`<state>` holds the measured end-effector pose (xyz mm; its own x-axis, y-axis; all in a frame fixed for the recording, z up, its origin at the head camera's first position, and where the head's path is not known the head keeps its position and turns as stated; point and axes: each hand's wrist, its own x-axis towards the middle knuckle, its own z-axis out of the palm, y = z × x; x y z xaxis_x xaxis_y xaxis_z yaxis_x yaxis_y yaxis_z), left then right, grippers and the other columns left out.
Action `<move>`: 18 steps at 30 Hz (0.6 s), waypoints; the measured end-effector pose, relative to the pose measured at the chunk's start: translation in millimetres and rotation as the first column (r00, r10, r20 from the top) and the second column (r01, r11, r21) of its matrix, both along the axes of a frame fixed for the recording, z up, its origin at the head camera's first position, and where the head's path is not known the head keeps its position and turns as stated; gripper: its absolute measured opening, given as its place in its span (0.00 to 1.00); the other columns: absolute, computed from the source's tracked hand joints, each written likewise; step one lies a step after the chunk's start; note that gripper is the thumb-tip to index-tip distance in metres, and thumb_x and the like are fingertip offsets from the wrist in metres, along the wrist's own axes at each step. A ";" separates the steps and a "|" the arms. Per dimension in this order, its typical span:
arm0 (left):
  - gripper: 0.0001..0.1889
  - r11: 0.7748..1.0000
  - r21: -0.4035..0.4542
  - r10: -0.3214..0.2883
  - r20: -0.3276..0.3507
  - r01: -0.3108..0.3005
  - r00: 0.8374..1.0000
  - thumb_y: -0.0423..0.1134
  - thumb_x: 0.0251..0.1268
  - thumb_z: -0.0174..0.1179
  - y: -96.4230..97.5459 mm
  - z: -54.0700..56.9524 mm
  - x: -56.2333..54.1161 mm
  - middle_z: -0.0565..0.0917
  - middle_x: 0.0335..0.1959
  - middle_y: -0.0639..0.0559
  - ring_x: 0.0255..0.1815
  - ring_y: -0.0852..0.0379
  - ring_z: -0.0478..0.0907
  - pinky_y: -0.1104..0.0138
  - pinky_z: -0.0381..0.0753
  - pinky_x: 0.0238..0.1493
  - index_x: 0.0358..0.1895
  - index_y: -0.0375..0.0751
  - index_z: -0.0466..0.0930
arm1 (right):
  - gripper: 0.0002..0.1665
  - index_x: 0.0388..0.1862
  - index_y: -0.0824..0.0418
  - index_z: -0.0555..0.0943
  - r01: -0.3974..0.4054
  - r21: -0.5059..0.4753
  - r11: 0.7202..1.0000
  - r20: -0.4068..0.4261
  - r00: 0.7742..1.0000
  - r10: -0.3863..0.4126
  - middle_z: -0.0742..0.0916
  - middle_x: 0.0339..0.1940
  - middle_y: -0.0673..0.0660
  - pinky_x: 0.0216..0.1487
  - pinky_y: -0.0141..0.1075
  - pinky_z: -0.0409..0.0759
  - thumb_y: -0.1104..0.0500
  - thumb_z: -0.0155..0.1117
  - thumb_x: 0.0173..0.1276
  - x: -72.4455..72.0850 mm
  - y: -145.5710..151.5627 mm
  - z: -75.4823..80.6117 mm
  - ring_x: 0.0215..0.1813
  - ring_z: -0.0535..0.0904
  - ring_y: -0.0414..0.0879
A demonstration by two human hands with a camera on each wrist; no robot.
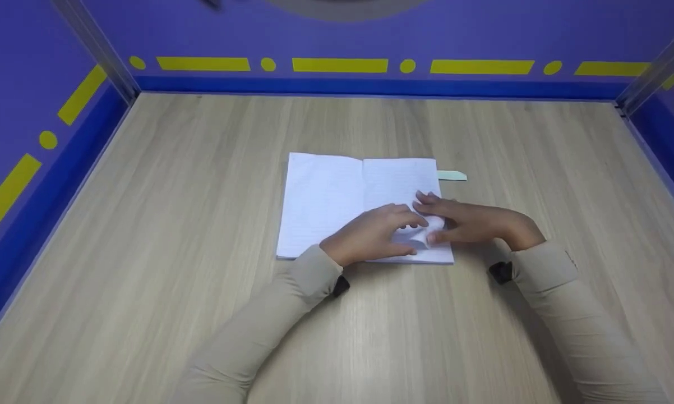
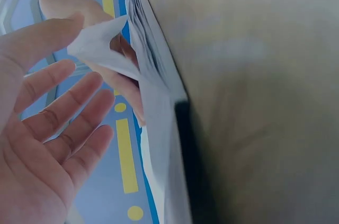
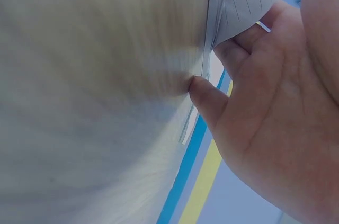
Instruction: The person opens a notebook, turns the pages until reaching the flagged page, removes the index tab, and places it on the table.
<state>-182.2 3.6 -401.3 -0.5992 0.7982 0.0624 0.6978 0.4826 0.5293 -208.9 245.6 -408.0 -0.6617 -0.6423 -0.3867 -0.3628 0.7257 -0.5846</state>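
Fingers of the left hand (image 1: 368, 233) are bent a little and reach over the right-hand page of the notebook (image 1: 323, 207), its thumb well apart from them. From the head, those fingers look bunched; the left wrist view shows them spread, palm bare, with the thumb tip overlapping a curled page (image 1: 436, 223), though whether it touches cannot be told. The right hand (image 1: 474, 221) comes in across the notebook's right edge, fingers extended over the page and thumb held apart from them, the curl rising between. Whether they pinch the paper cannot be told from any view.

Only the right wrist view brings out that thumb's tip at the notebook's side edge and, close up, the ruled lines on the curl, with the other fingers partly hidden behind it. The left wrist view alone shows the layered page edges side-on.

Seen from the head, the notebook lies opened out on the table (image 1: 174, 224), a pale green strip (image 1: 452, 175) jutting from its right side near the far corner. Well beyond the notebook stands a purple wall (image 1: 342, 36) with yellow markings.
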 end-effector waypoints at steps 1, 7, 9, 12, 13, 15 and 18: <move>0.21 1.000 -0.002 -0.005 -0.007 0.005 1.000 0.44 0.62 0.64 1.7 -0.1 -0.1 0.80 0.56 0.54 0.57 0.60 0.75 0.68 0.73 0.61 0.59 0.46 0.77 | 0.48 0.78 0.59 0.51 0.000 -0.006 1.000 -0.002 1.000 0.000 0.47 0.80 0.60 0.75 0.60 0.42 0.41 0.59 0.68 0.0 0.3 -0.2 0.80 0.37 0.59; 0.17 1.000 -0.013 -0.005 -0.032 0.005 0.999 0.40 0.62 0.64 9.0 -0.9 -1.4 0.78 0.58 0.54 0.63 0.59 0.73 0.69 0.69 0.66 0.55 0.47 0.81 | 0.46 0.77 0.57 0.54 -0.018 -0.040 0.999 -0.015 1.000 0.018 0.49 0.80 0.62 0.75 0.61 0.43 0.43 0.60 0.67 0.0 0.2 -0.4 0.80 0.38 0.61; 0.15 1.000 -0.013 -0.001 -0.035 0.000 0.999 0.39 0.62 0.64 10.2 -1.3 -1.9 0.79 0.58 0.54 0.64 0.59 0.72 0.70 0.68 0.66 0.53 0.47 0.82 | 0.46 0.77 0.56 0.54 -0.022 -0.041 0.999 -0.016 1.000 0.021 0.48 0.80 0.63 0.75 0.61 0.43 0.43 0.60 0.67 -0.3 -0.2 -0.7 0.80 0.38 0.61; 0.14 1.000 -0.011 -0.004 -0.044 0.003 0.999 0.38 0.62 0.63 11.3 -1.1 -2.6 0.79 0.57 0.54 0.63 0.59 0.73 0.70 0.69 0.65 0.52 0.47 0.83 | 0.46 0.77 0.54 0.55 -0.013 -0.035 0.999 -0.011 1.000 0.012 0.48 0.80 0.62 0.74 0.62 0.43 0.42 0.60 0.67 -0.5 0.1 -1.1 0.80 0.38 0.61; 0.14 1.000 -0.010 -0.005 -0.046 0.005 0.999 0.37 0.62 0.63 11.5 -1.2 -2.8 0.79 0.57 0.53 0.63 0.59 0.73 0.70 0.69 0.65 0.51 0.47 0.84 | 0.45 0.77 0.53 0.55 -0.008 -0.034 0.999 -0.008 1.000 0.008 0.48 0.80 0.62 0.75 0.61 0.42 0.42 0.60 0.67 -0.7 0.1 -1.5 0.80 0.37 0.61; 0.13 1.000 -0.004 -0.007 -0.043 0.006 0.999 0.37 0.62 0.63 11.5 -1.4 -3.2 0.79 0.57 0.53 0.64 0.58 0.73 0.70 0.68 0.66 0.50 0.47 0.84 | 0.45 0.78 0.52 0.55 -0.003 -0.036 0.999 -0.003 1.000 0.003 0.47 0.80 0.61 0.74 0.62 0.42 0.42 0.61 0.67 -0.7 0.3 -2.0 0.80 0.37 0.60; 0.13 1.000 -0.003 -0.001 -0.026 0.001 1.000 0.35 0.63 0.62 11.1 -2.2 -3.3 0.79 0.58 0.52 0.65 0.58 0.72 0.70 0.67 0.68 0.50 0.47 0.85 | 0.46 0.78 0.50 0.54 -0.002 -0.032 0.999 -0.005 1.000 0.002 0.47 0.80 0.60 0.74 0.62 0.42 0.41 0.61 0.66 -0.3 0.2 -3.2 0.80 0.36 0.60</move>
